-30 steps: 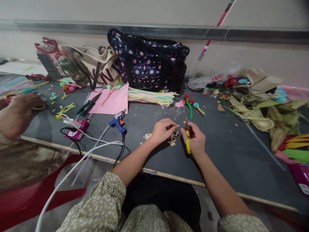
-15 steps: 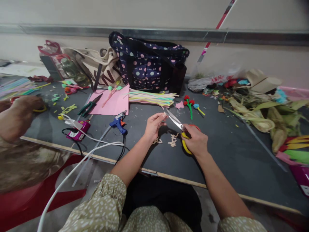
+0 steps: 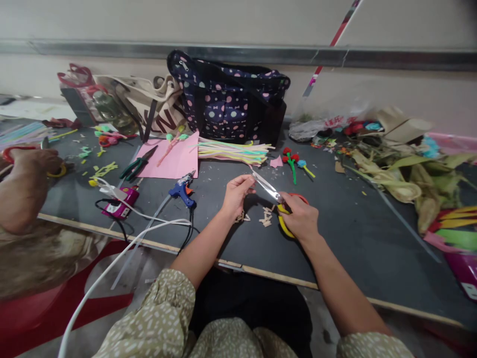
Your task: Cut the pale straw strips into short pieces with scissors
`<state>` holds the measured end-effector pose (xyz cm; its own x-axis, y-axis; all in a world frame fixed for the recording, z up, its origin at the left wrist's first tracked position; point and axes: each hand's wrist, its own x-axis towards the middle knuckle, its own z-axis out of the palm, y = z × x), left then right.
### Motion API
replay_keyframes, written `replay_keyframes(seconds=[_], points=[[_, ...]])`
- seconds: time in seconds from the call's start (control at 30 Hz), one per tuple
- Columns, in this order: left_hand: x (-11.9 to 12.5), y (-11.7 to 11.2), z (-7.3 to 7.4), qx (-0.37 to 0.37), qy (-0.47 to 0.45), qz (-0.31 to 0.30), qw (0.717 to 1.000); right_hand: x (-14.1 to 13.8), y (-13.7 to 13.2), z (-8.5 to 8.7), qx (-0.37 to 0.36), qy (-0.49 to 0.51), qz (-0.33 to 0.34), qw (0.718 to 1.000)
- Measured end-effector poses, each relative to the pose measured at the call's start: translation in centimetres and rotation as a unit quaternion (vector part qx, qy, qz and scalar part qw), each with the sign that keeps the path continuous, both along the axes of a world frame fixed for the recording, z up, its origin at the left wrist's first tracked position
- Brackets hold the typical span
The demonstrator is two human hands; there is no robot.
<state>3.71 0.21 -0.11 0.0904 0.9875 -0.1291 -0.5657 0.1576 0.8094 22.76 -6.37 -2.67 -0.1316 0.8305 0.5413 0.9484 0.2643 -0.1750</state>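
My right hand [image 3: 300,218] grips scissors [image 3: 269,189] with yellow and red handles, blades pointing up and left toward my left hand. My left hand [image 3: 237,194] is pinched near the blade tips; what it holds is too small to make out. Small tan cut scraps [image 3: 265,217] lie on the dark table [image 3: 343,238] just below both hands.
A blue glue gun [image 3: 181,189] with a cable lies left of my hands. Behind are a pink sheet [image 3: 175,159], green pliers [image 3: 136,164], coloured strips [image 3: 233,150], small craft flowers [image 3: 292,160], a dotted bag [image 3: 227,99]. Dried leaves [image 3: 395,174] fill the right. Another person's arm [image 3: 22,184] works at the left.
My right hand swung the scissors from pointing away, low on the table, to blades raised and aimed left. My left hand lifted off the scraps and met the blade tips.
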Motion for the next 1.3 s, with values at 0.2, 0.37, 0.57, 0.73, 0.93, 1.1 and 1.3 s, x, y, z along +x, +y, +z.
replay_keyframes(seconds=[0.2, 0.37, 0.57, 0.73, 0.93, 1.1, 1.3], points=[[0.03, -0.07, 0.17, 0.000, 0.002, -0.006, 1.000, 0.11, 0.07, -0.22, -0.006, 0.012, -0.006, 1.000], [0.03, -0.07, 0.08, -0.006, 0.020, -0.001, 1.000, 0.10, 0.03, -0.41, -0.022, 0.011, -0.005, 1.000], [0.04, -0.03, 0.12, -0.010, 0.014, -0.003, 1.000, 0.00, 0.07, -0.31, -0.015, 0.014, 0.000, 1.000], [0.04, -0.11, 0.37, -0.013, 0.002, -0.007, 1.000, -0.07, 0.03, -0.17, -0.002, 0.015, 0.003, 1.000], [-0.01, -0.09, 0.19, -0.009, 0.008, -0.010, 1.000, -0.12, -0.06, -0.15, -0.015, 0.014, -0.004, 1.000], [-0.04, -0.04, 0.18, -0.012, 0.009, -0.017, 1.000, -0.11, -0.10, -0.06, -0.026, 0.028, -0.004, 0.999], [-0.10, 0.05, 0.28, -0.017, 0.014, -0.009, 1.000, 0.59, 0.25, 0.07, -0.053, 0.031, -0.042, 0.997]])
